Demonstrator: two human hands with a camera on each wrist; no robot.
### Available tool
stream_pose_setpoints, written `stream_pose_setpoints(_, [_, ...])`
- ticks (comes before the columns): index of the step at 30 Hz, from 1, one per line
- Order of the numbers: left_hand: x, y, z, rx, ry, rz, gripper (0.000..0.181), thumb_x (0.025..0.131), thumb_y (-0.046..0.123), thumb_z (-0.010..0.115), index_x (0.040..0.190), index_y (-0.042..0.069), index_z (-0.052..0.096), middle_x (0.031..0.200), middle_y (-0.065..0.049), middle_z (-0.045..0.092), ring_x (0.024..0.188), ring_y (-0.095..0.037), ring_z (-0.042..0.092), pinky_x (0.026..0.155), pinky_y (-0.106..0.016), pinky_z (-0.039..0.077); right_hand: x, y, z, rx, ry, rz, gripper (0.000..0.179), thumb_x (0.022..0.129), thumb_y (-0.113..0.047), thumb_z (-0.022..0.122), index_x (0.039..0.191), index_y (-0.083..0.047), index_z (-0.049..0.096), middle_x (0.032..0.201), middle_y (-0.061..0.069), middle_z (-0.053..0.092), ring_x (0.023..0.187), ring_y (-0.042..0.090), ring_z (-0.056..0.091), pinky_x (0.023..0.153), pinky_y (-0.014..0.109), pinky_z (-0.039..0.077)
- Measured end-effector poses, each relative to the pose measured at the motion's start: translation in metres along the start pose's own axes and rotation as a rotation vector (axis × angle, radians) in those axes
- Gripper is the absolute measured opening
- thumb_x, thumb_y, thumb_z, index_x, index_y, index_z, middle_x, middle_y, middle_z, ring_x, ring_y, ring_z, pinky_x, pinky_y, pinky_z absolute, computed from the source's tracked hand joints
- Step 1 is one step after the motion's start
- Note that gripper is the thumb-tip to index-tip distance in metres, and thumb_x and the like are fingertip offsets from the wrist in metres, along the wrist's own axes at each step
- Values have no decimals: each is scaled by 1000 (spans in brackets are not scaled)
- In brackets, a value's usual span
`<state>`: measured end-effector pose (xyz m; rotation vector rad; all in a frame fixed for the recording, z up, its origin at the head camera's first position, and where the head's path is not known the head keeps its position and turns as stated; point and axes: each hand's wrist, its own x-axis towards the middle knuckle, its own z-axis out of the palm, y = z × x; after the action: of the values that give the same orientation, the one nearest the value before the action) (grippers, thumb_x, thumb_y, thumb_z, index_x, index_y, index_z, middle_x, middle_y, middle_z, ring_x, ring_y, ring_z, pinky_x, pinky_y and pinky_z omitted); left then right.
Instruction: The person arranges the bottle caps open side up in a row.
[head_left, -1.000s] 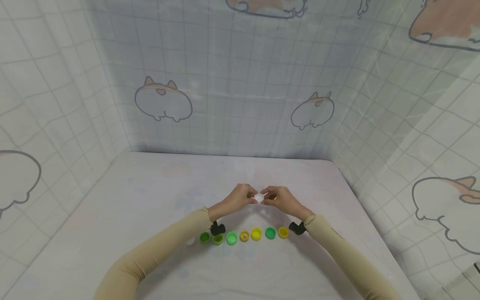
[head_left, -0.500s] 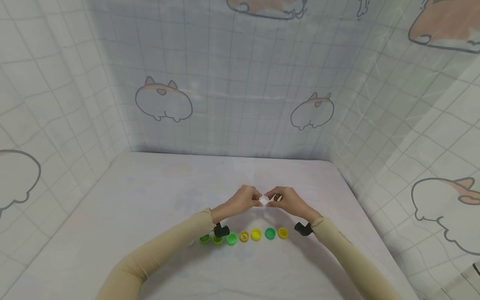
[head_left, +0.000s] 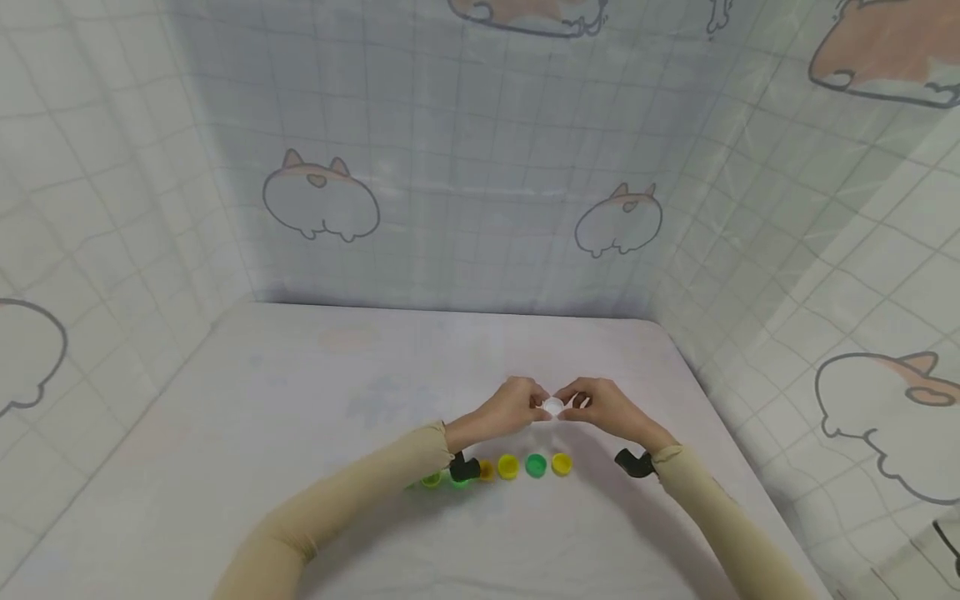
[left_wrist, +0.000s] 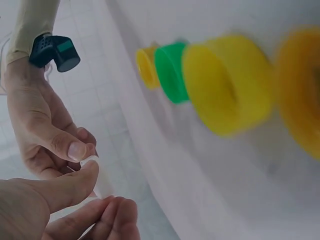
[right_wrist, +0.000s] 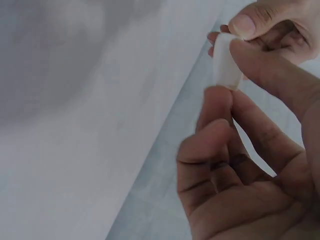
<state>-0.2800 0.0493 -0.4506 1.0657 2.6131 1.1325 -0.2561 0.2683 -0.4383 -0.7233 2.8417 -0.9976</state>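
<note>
A small white round cap-like piece (head_left: 553,407) is held up above the table between both hands. My left hand (head_left: 513,404) pinches its left side with thumb and fingertips. From the right side, my right hand (head_left: 603,406) pinches the same piece. The left wrist view shows the white piece (left_wrist: 104,182) edge-on between the thumbs and fingertips. In the right wrist view, the right thumb presses on the white piece (right_wrist: 226,67), with a forefinger below it. Fingers hide part of its rim.
Nearer the body runs a row of small round cups: a yellow cup (head_left: 562,464), a green cup (head_left: 536,465), another yellow cup (head_left: 508,467), an orange cup (head_left: 487,472) and green ones partly hidden by the left forearm. Black wrist cameras (head_left: 634,462) hang near the row.
Both hands have shifted right and slightly nearer the body with the white piece between them. The left sleeve and wrist camera now cover more of the row's left end.
</note>
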Motion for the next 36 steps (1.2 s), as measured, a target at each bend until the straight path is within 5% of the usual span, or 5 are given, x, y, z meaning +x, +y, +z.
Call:
stream_pose_setpoints(5, [2,13,16,36,-48,-3,32,85,22,75,111,3,72,95,-3,69,76,-6,56,67,-16,47,-18,5,-9,8,-56,42,32,82,-35,76,109,-20,70,101,-7,69,83,9,60,71,24,51])
stream_pose_setpoints(14, [-2,31,43,281,-99,52,28,84,30,76,104,11,75,95,3,71,86,-8,61,80,-28,44,-41,16,-8,13,-219,73,29,84,-32,75,108,-19,67,101,-3,65,87,14,60,71,25,51])
stream_pose_setpoints(23, [-4,34,61,310,-120,42,14,78,29,80,82,17,76,80,9,68,75,-7,55,77,-30,39,-48,23,0,42,-302,80,28,81,-21,76,106,-14,66,100,1,64,86,16,59,71,25,50])
stream_pose_setpoints(29, [-5,33,67,398,-122,72,26,76,29,80,63,17,60,64,9,53,63,-7,45,66,-27,34,-49,25,8,63,-339,76,26,80,-15,77,104,-14,67,101,0,68,84,12,60,70,24,51])
stream_pose_setpoints(36, [-7,29,62,437,-111,77,31,76,30,80,60,16,57,68,6,54,64,-8,45,62,-27,35,-39,26,13,54,-357,91,26,79,-12,76,103,-13,66,97,0,66,82,10,61,68,24,52])
